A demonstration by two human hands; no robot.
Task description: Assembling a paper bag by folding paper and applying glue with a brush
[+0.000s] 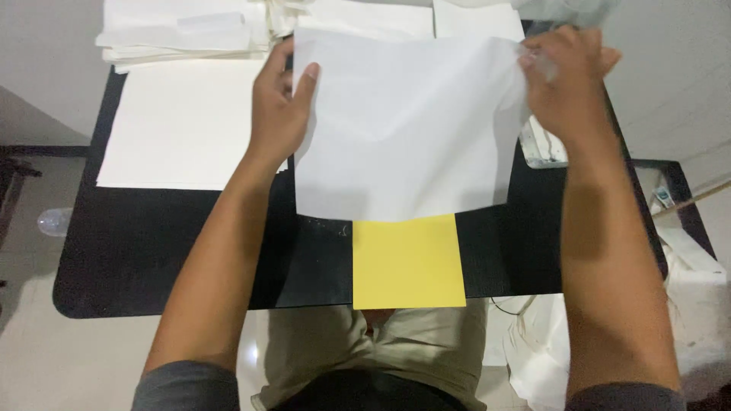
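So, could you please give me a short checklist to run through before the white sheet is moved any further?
1. Left hand grips the white sheet at its left edge: ok.
2. Right hand pinches the sheet's upper right corner: ok.
3. Sheet flat and uncreased: not ok, it buckles near the right hand.
4. Yellow sheet lies flat on the black table, its far end under the white sheet: ok.
5. Yellow sheet fully on the table: not ok, its near edge sits right at the table's rim.
6. Paper stack at the far left stays apart from the held sheet: ok.
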